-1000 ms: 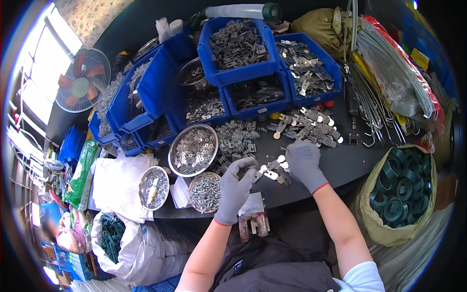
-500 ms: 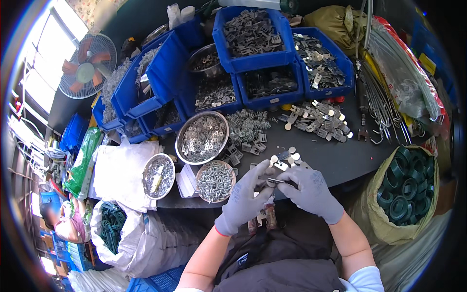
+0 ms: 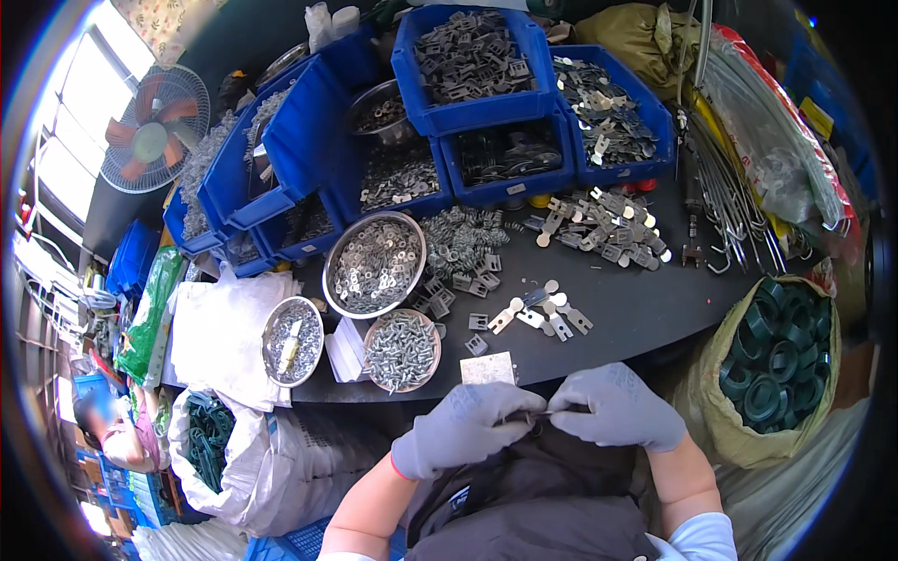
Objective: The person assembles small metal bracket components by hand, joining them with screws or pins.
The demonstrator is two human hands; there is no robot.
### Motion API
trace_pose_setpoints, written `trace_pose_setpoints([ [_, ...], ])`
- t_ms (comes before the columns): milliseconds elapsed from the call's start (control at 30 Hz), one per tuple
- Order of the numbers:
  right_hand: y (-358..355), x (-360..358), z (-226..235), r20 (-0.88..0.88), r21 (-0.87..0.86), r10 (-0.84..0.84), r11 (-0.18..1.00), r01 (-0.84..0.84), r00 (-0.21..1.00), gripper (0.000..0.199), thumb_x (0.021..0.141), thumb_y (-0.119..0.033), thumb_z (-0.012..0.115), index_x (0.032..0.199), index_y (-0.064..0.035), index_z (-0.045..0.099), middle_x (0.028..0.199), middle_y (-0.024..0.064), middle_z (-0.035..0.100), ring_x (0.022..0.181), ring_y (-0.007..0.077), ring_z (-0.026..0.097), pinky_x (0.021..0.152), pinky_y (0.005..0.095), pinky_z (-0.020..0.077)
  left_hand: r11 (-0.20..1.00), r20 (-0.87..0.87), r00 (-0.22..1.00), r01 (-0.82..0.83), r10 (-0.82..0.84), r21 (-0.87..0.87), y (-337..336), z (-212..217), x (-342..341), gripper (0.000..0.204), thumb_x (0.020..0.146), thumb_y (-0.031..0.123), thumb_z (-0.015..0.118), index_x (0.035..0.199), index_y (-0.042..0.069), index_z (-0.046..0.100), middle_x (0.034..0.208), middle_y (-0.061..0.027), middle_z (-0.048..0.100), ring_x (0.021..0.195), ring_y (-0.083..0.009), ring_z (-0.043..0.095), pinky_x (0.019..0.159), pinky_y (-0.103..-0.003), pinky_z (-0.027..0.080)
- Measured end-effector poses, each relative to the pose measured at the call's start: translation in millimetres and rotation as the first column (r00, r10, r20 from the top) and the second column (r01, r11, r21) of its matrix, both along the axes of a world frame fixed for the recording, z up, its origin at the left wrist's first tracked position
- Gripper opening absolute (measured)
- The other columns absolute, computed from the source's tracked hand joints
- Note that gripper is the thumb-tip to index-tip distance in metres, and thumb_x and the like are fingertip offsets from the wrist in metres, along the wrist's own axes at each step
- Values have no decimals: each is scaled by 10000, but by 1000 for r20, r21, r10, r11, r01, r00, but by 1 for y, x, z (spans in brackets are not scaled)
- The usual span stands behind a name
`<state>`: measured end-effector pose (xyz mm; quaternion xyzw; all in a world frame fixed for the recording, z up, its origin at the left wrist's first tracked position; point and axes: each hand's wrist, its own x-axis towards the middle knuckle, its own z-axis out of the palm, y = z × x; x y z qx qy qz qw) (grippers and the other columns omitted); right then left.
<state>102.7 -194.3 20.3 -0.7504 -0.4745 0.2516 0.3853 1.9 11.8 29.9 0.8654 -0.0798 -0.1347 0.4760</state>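
The dark table (image 3: 636, 309) fills the middle and serves as a parts bench. Blue bins (image 3: 472, 65) of stamped metal pieces are stacked at its 12 o'clock edge, tilted forward, probably so their contents can be reached from the seat. At 3 o'clock a sack (image 3: 776, 374) of dark green rings stands open-mouthed beside the table; at 8 o'clock white bags (image 3: 224, 327) slump against its edge.

Closer in, three steel bowls sit within arm's reach at 10 o'clock: a big washer bowl (image 3: 374, 265), a screw bowl (image 3: 401, 351) and a smaller bowl (image 3: 292, 329). A loose row of flat tabs (image 3: 543, 313) lies at the centre, apparently laid out for picking one by one.

Both gloved hands meet at 6 o'clock, below the table edge over the lap. The left hand (image 3: 468, 435) and right hand (image 3: 622, 411) have fingertips pressed together on a thin metal piece (image 3: 552, 411) held between them, each pinching one end; it is too small to identify further.
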Motion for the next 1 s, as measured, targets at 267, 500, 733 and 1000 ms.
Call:
trace_pose_setpoints([
  [267, -9, -26, -19, -193, 106, -138, 981, 161, 971, 150, 801, -170, 667, 854, -30, 680, 738, 102, 635, 646, 226, 627, 592, 327, 482, 993, 24, 994, 101, -103, 66, -2, 11, 3, 283, 826, 136, 634, 1099, 60, 641, 942, -127, 670, 846, -280, 660, 746, -346, 516],
  [500, -16, -28, -15, -433, 143, -154, 961, 236, 888, 118, 782, -94, 698, 884, -37, 710, 766, 90, 659, 645, 165, 627, 580, 283, 482, 995, -122, 992, -37, 26, -90, 0, 19, -2, 256, 815, 156, 710, 1055, 71, 679, 946, -92, 696, 819, -191, 677, 703, -303, 519],
  [733, -16, -33, -6, -635, -94, -251, 964, 249, 731, 157, 786, -92, 698, 927, -24, 704, 780, 72, 678, 666, 118, 638, 584, 254, 490, 994, 55, 998, 15, -9, -108, -1, 20, -5, 239, 853, 148, 674, 1059, 27, 676, 940, -122, 689, 847, -176, 666, 748, -297, 509],
  [1000, -21, -14, -12, -880, -155, -268, 942, 297, 392, 153, 748, -39, 710, 877, 38, 682, 773, 92, 683, 649, 116, 632, 619, 226, 508, 947, -99, 992, -105, 78, -302, 1, 8, -3, 214, 801, 105, 734, 999, 27, 709, 888, -61, 698, 769, -102, 643, 695, -251, 504],
])
